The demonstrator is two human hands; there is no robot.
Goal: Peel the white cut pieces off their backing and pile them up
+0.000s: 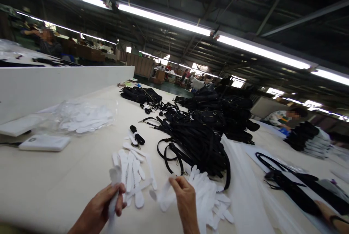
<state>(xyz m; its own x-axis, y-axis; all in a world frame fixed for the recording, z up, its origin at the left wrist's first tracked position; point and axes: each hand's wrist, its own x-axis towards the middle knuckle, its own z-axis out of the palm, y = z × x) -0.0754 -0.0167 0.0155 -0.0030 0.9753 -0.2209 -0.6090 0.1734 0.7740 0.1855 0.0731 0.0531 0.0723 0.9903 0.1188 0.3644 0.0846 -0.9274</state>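
- Head view: left hand (105, 205) at bottom centre-left is closing around a white flat paddle-shaped paper strip (113, 190), holding it upright off the table.
- Right hand (185, 199) at bottom centre is pinching another white strip (166, 194), lifting its end clear of the loose white strip pile (133, 176), probably to separate one piece.
- Heap of black webbing straps (196, 143) is lying mid-frame, just beyond the strips, within reach.
- Cream table (54, 186) is carrying everything.

Left hand (105, 203) low at the bottom edge, fingers curled shut, thumb across, forearm slanting in from below. Right hand (185, 199) just beside it, raised a little, back to the camera, thumb and fingertips pinched together.
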